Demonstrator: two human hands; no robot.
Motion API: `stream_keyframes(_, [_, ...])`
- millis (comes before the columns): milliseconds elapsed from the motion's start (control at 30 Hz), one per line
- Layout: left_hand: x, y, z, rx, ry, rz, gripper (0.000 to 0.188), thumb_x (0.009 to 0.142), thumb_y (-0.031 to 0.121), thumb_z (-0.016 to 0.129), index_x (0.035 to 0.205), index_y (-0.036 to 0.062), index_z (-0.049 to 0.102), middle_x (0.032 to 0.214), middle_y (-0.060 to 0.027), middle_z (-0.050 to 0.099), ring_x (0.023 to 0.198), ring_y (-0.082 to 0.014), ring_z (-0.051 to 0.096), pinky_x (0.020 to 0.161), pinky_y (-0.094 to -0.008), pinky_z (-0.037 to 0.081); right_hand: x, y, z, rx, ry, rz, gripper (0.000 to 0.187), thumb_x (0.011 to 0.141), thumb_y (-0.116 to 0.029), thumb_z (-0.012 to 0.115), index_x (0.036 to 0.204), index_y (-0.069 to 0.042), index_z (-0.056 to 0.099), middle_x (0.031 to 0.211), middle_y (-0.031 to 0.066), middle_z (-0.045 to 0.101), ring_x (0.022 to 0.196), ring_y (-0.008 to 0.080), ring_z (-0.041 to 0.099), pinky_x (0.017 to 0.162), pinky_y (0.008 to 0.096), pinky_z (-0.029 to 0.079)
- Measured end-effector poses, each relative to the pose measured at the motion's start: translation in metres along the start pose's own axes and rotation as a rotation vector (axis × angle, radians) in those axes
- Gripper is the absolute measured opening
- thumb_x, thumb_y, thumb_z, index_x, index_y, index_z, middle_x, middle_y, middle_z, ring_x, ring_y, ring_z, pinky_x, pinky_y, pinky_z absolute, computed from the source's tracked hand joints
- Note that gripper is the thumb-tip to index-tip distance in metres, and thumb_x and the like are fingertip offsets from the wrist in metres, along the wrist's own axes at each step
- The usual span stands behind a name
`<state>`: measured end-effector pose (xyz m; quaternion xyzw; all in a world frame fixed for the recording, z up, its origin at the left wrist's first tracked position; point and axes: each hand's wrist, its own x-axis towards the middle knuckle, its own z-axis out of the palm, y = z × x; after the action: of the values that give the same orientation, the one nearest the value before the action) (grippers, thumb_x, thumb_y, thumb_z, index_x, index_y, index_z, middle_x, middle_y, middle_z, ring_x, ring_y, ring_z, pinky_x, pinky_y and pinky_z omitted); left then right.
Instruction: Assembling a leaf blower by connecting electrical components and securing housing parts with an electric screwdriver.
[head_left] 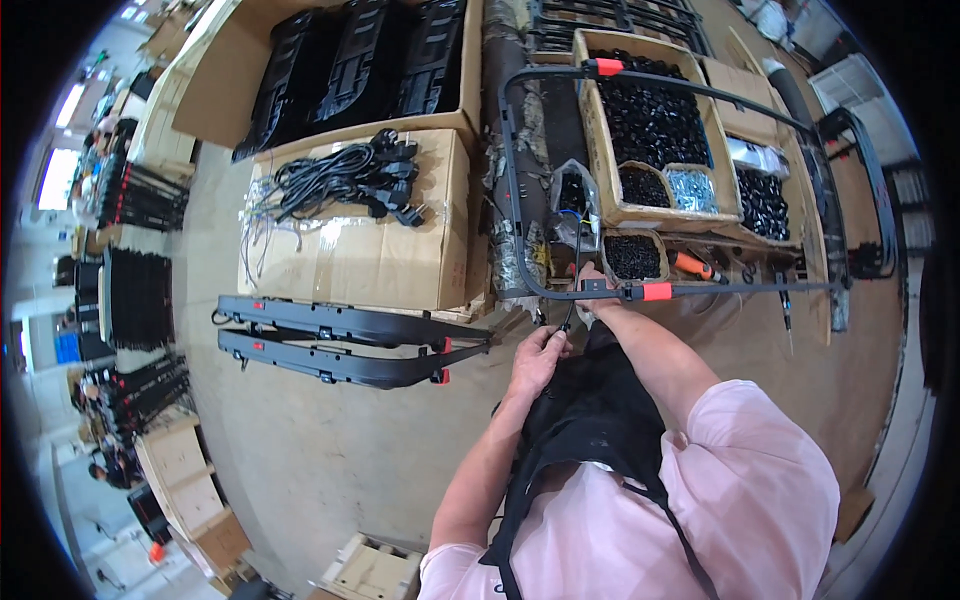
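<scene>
My left hand (540,362) is closed, thumb against fingers, on a thin black cord (572,296) in front of my black apron (590,400). My right hand (590,283) is wrapped round the near side of a large black tube frame (740,289), beside a small black block on that tube. Red bands mark the frame's near and far sides. The cord passes close by the right hand's fingers. Its upper part runs toward a clear plastic bag (574,200) with dark parts inside.
A wooden box (590,130) of small black parts stands beyond the frame, with a small tray of black screws (632,257) before it. An orange-handled tool (697,266) lies nearby. At left, black cables (350,175) lie on a carton (390,260), near two long black rails (340,340).
</scene>
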<state>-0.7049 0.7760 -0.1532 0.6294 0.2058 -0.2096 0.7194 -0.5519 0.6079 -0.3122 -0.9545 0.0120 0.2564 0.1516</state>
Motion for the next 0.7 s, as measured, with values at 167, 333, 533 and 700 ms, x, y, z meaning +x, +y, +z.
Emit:
stream_keyframes(167, [0.001, -0.022, -0.008, -0.156, 0.026, -0.032, 0.027, 0.109, 0.023, 0.061, 0.116, -0.0013, 0.068, 0.096, -0.0081, 0.073, 0.086, -0.0142, 0.069, 0.081, -0.0305, 0.057, -0.111, -0.011, -0.026, 0.357, -0.167, 0.01, 0.027, 0.091, -0.025, 0.068, 0.081, 0.0, 0.066, 0.07, 0.0179, 0.071, 0.062, 0.0296, 0.071, 0.056, 0.0426, 0.055])
stream_keyframes(333, [0.006, -0.007, 0.012, -0.264, -0.007, -0.024, 0.027, 0.11, 0.023, 0.059, 0.12, -0.0009, 0.067, 0.101, -0.0091, 0.075, 0.087, -0.0164, 0.07, 0.081, -0.0314, 0.057, -0.182, 0.032, -0.064, 0.53, -0.472, 0.159, 0.03, 0.091, -0.02, 0.065, 0.113, 0.001, 0.065, 0.093, 0.023, 0.072, 0.081, 0.0318, 0.074, 0.069, 0.0462, 0.056])
stream_keyframes(533, [0.009, -0.011, 0.016, -0.259, 0.04, -0.015, 0.029, 0.11, 0.024, 0.058, 0.123, -0.0016, 0.066, 0.105, -0.0102, 0.075, 0.088, -0.0173, 0.071, 0.082, -0.0325, 0.057, -0.223, 0.006, -0.118, 0.205, -0.266, -0.104, 0.044, 0.098, -0.023, 0.062, 0.135, 0.001, 0.055, 0.131, 0.0272, 0.065, 0.124, 0.0421, 0.063, 0.104, 0.0527, 0.05])
stream_keyframes(700, [0.01, -0.004, 0.027, -0.22, 0.106, -0.044, 0.029, 0.11, 0.024, 0.058, 0.121, -0.002, 0.066, 0.104, -0.0104, 0.075, 0.087, -0.0161, 0.071, 0.079, -0.0314, 0.057, -0.216, 0.013, -0.114, 0.201, -0.285, -0.192, 0.057, 0.096, -0.016, 0.059, 0.148, 0.001, 0.045, 0.14, 0.0276, 0.06, 0.131, 0.0427, 0.059, 0.109, 0.0528, 0.048])
